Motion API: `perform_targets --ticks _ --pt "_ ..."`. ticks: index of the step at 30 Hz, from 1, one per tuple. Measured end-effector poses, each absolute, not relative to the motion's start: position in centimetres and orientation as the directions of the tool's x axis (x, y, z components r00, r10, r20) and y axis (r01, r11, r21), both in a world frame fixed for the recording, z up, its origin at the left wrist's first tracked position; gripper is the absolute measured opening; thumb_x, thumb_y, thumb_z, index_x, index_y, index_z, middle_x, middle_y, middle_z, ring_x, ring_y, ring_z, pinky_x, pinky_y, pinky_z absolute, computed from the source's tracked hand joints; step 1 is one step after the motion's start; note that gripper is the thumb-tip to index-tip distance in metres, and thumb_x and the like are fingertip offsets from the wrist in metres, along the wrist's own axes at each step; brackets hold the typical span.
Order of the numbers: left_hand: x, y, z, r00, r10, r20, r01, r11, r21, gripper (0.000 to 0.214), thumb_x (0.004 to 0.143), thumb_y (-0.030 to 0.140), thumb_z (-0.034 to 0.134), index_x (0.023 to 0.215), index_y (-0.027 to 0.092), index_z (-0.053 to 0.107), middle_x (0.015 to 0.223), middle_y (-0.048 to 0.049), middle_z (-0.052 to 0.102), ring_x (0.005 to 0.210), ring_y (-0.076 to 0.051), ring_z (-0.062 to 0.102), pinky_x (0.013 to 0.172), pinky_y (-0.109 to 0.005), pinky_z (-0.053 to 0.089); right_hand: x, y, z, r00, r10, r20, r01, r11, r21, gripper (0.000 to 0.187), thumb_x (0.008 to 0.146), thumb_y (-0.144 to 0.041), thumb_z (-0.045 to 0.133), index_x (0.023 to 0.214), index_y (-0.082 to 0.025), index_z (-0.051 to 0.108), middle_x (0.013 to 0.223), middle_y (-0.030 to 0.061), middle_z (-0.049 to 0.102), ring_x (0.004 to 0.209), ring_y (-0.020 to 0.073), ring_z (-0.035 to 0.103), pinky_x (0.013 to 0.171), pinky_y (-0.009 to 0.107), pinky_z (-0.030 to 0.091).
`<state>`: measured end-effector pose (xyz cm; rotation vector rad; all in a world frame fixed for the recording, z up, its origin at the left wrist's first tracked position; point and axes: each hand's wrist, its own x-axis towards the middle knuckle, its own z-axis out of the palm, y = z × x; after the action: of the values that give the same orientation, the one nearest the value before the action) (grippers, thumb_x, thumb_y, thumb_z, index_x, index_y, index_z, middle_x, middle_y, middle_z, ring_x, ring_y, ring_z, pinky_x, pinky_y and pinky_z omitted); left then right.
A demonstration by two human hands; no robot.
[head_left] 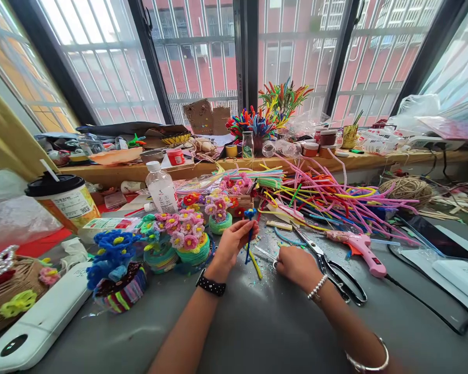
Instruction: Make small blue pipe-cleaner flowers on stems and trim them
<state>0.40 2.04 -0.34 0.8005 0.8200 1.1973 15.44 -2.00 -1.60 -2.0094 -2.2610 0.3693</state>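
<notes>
Between the thumb and fingers of my left hand is a small blue pipe-cleaner flower, its blue stem hanging down. My right hand is closed around small silver scissors, whose blades point left toward the stem without touching it. Below the flower, a short yellow pipe cleaner lies on the grey table. Large black-handled scissors rest just beyond my right hand. Left of my left hand stand pots of fuzzy flowers: pink ones and a blue one in a striped pot.
A pink glue gun with a black cord lies to the right, near a phone. Loose pipe cleaners spread across the back. At the left are a drink cup, a plastic bottle and a white device.
</notes>
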Motion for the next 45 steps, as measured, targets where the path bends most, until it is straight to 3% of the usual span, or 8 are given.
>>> perform_targets --ticks 4,6,10,13,18,23,28,45 --pt "0.2 2.4 -0.7 0.2 0.971 -0.129 -0.543 0.22 0.81 0.011 0.062 0.016 0.064 0.073 0.012 0.063 0.064 -0.0003 0.062 0.058 -0.006 0.057 0.056 -0.016 0.044 16.1 -1.2 -2.1 -0.117 0.992 -0.051 0.934 0.093 -0.344 0.019 0.075 -0.023 0.043 0.075 -0.014 0.06 0.075 0.0089 0.064 0.07 0.0185 0.058 0.055 0.024 0.036" --pt "0.1 2.5 -0.8 0.199 0.972 -0.126 -0.563 0.219 0.797 0.01 0.064 0.016 0.063 0.073 0.012 0.063 0.063 0.0006 0.062 0.055 -0.005 0.056 0.053 -0.015 0.043 16.1 -1.1 -2.5 -0.133 0.991 -0.017 0.871 0.108 -0.48 0.023 0.077 -0.031 0.042 0.072 -0.015 0.057 0.065 0.0039 0.061 0.06 0.0136 0.055 0.051 0.021 0.034" --pt "0.0 2.7 -1.0 0.213 0.972 -0.1 -0.61 0.212 0.763 0.008 0.064 0.016 0.063 0.071 0.013 0.062 0.064 0.002 0.062 0.053 -0.004 0.055 0.05 -0.015 0.042 15.6 -1.3 -3.2 -0.18 0.982 0.056 0.526 0.144 -0.838 0.034 0.072 -0.047 0.047 0.062 -0.015 0.051 0.048 -0.0042 0.045 0.044 0.0081 0.041 0.043 0.019 0.028" --pt "0.0 2.7 -1.0 0.224 0.969 -0.105 -0.619 0.225 0.752 0.007 0.065 0.017 0.062 0.071 0.014 0.062 0.062 0.0027 0.061 0.053 -0.004 0.054 0.05 -0.015 0.041 15.2 -1.6 -3.2 -0.268 0.96 0.084 0.369 0.182 -0.912 0.037 0.071 -0.05 0.046 0.062 -0.014 0.053 0.045 -0.0065 0.037 0.041 0.0068 0.035 0.043 0.019 0.027" --pt "0.1 2.7 -0.9 0.228 0.966 -0.126 -0.621 0.244 0.745 0.006 0.067 0.018 0.06 0.071 0.014 0.062 0.06 0.0035 0.06 0.052 -0.003 0.053 0.051 -0.015 0.04 14.6 -2.3 -3.0 -0.409 0.906 0.103 0.329 0.252 -0.91 0.052 0.077 -0.057 0.027 0.065 -0.014 0.054 0.046 -0.0052 0.038 0.043 0.0076 0.036 0.045 0.019 0.03" --pt "0.3 2.5 -0.7 0.24 0.962 -0.133 -0.621 0.257 0.74 0.005 0.068 0.017 0.059 0.071 0.014 0.062 0.061 0.003 0.06 0.053 -0.004 0.053 0.052 -0.016 0.039 14.0 -2.9 -3.2 -0.536 0.82 0.198 0.426 0.466 -0.775 0.056 0.081 -0.056 0.018 0.069 -0.015 0.054 0.059 -0.0013 0.048 0.056 0.0099 0.044 0.054 0.02 0.033" --pt "0.5 2.3 -0.6 0.253 0.958 -0.132 -0.622 0.266 0.736 0.004 0.067 0.016 0.059 0.07 0.015 0.061 0.065 0.0027 0.061 0.054 -0.005 0.053 0.052 -0.017 0.039 13.5 -3.2 -3.2 -0.529 0.83 0.18 0.558 0.499 -0.663 0.049 0.079 -0.056 0.029 0.064 -0.015 0.049 0.057 -0.0022 0.047 0.052 0.0094 0.04 0.048 0.02 0.026" --pt "0.7 2.1 -0.7 0.242 0.961 -0.13 -0.611 0.255 0.749 0.006 0.062 0.016 0.064 0.067 0.015 0.061 0.065 0.0036 0.06 0.057 -0.005 0.053 0.054 -0.018 0.038 13.0 -3.1 -3.3 -0.372 0.893 0.255 0.594 0.44 -0.674 0.035 0.078 -0.042 0.043 0.056 -0.015 0.046 0.048 -0.0052 0.041 0.046 0.0074 0.035 0.046 0.019 0.023"
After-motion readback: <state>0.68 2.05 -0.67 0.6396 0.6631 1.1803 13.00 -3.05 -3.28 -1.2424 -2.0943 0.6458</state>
